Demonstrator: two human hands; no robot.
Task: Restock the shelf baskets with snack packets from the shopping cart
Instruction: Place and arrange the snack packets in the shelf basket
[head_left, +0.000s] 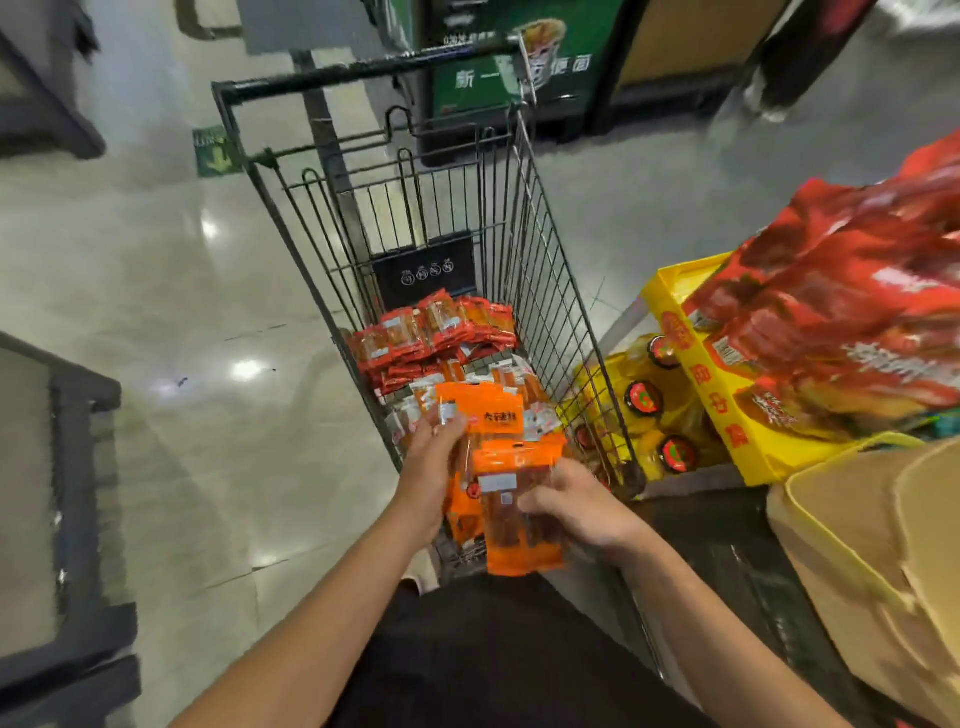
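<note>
While over the cart (545, 218), both hands' grip on orange packets (519, 509); label writing too blurred: left hand (431, 467), right hand (576, 506).

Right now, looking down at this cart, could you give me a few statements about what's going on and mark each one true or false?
1. Both hands hold orange packets over the cart. True: the left hand and right hand each grip some.
2. The cart is empty. False: red packets lie piled at its far end, with more orange ones nearer.
3. A yellow box sits to the right of the cart. True.
4. The cart is made of solid plastic. False: its sides are wire bars.
5. Big red bags are in the cart. False: they rest on the yellow box outside it.
</note>
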